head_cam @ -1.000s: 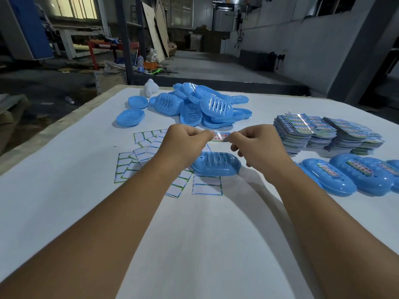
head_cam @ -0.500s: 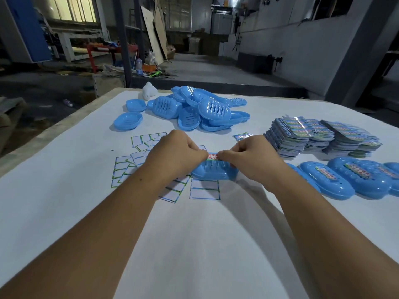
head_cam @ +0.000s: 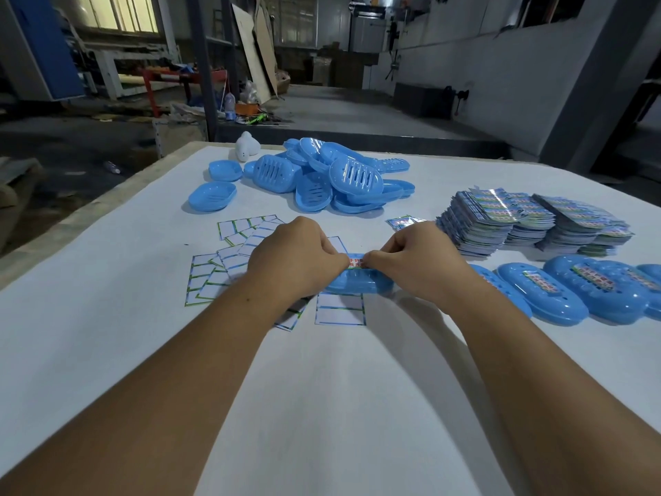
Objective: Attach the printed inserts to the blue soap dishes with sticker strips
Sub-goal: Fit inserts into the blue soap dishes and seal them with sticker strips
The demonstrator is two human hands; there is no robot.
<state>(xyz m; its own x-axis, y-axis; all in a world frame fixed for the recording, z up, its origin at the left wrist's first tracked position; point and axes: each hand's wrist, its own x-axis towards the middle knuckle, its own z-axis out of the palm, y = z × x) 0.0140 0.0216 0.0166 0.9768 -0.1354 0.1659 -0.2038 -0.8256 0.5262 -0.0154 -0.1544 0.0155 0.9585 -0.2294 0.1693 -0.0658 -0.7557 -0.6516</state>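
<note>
An oval blue plastic soap dish [head_cam: 359, 284] lies on the white table [head_cam: 339, 406] in front of the person, its long axis running left to right across the view. The left hand [head_cam: 295, 261] and the right hand [head_cam: 416, 263], fingers curled, each pinch one end of a small printed sticker strip with red characters [head_cam: 355, 263], holding it on the top of the dish along that same axis. Around the dish lie flat white sticker backing sheets with green and blue borders [head_cam: 229, 266]. Farther back sits a pile of loose blue slotted dishes [head_cam: 332, 180]. To the right stand stacks of glossy printed inserts [head_cam: 529, 223], and nearer, a row of blue dishes already carrying inserts [head_cam: 590, 288].
</note>
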